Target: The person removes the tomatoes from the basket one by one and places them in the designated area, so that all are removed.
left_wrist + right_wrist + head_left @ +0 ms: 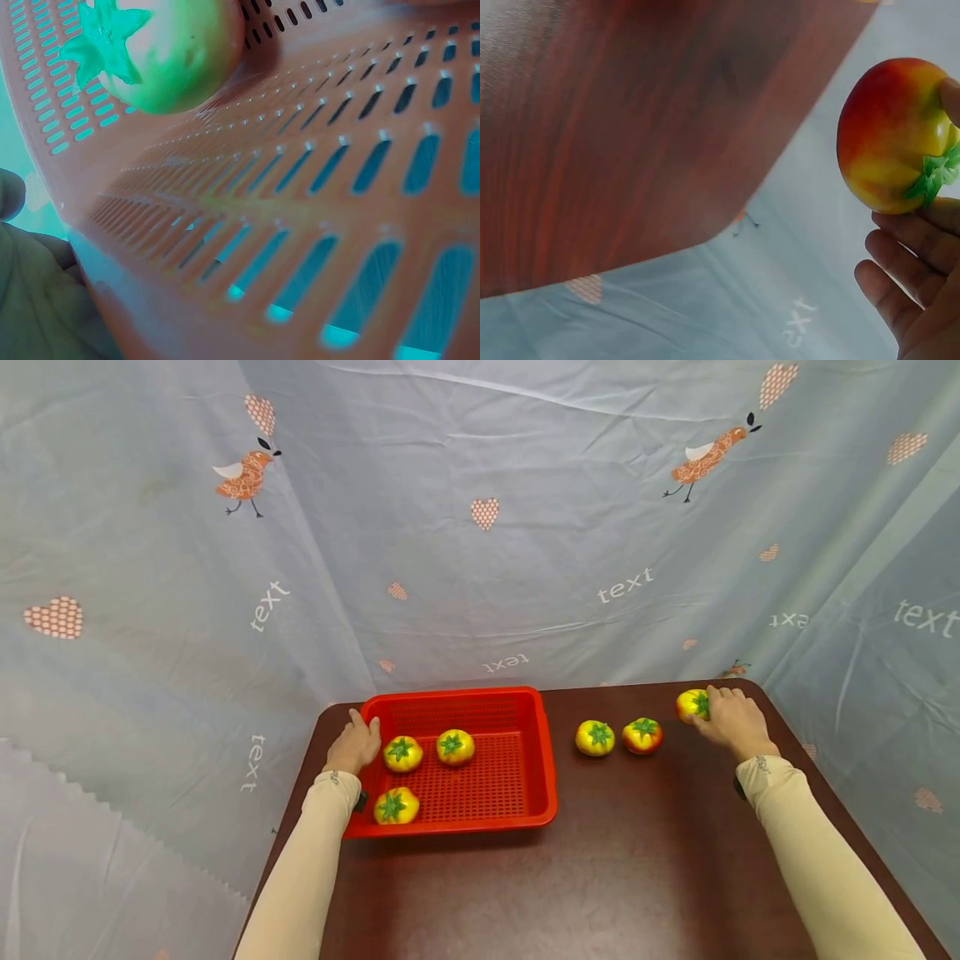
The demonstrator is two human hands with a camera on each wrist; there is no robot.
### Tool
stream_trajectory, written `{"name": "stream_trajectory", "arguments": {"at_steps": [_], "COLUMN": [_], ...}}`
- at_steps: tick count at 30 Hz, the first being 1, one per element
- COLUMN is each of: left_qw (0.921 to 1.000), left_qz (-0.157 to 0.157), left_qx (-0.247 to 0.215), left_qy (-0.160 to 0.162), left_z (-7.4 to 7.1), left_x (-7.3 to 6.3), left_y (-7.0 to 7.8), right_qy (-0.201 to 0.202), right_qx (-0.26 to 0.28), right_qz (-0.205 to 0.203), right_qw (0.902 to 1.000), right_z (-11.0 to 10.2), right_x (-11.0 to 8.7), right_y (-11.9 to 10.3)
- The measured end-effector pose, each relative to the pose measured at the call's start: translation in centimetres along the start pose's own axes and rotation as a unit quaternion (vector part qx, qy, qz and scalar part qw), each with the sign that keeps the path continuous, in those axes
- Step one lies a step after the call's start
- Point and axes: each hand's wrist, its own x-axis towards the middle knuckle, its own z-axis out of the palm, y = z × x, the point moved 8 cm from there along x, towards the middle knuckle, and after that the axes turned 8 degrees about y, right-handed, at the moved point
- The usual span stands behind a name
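Observation:
My right hand (735, 720) pinches a yellow-and-red tomato (692, 705) with a green star-shaped top, near the table's far right corner. In the right wrist view, the thumb and fingers hold this glossy tomato (892, 135) in the air. My left hand (355, 745) is at the left rim of a red perforated basket (480, 777), its thumb and index finger spread apart. The left wrist view has part of that hand (37, 292) outside the basket wall. Three tomatoes lie in the basket: one (402, 754) beside the left hand, one (455, 747) farther right, another (396, 806) near the front.
Two more tomatoes, a yellow one (595, 738) and a redder one (642, 736), sit on the dark brown table (600, 877) between basket and right hand. A grey patterned cloth (450, 568) hangs behind the table and along both sides.

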Motion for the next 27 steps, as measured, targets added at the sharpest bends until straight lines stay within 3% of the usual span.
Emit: {"name": "stream_trajectory", "arguments": {"at_steps": [6, 11, 27], "left_qw": [1.0000, 1.0000, 1.0000], "left_qz": [-0.002, -0.001, -0.002], "left_qx": [0.003, 0.005, 0.008], "left_qy": [0.001, -0.003, -0.002], "left_z": [0.0, 0.1, 0.0], "left_x": [0.0, 0.0, 0.0], "left_y": [0.0, 0.0, 0.1], "right_qy": [0.005, -0.024, -0.050], "right_qx": [0.007, 0.010, 0.015], "right_qz": [0.013, 0.023, 0.024], "right_qw": [0.9999, 0.9994, 0.9984], "right_z": [1.6, 3.1, 6.0], "right_x": [-0.8, -1.2, -1.8], "right_y": [0.6, 0.9, 0.6]}}
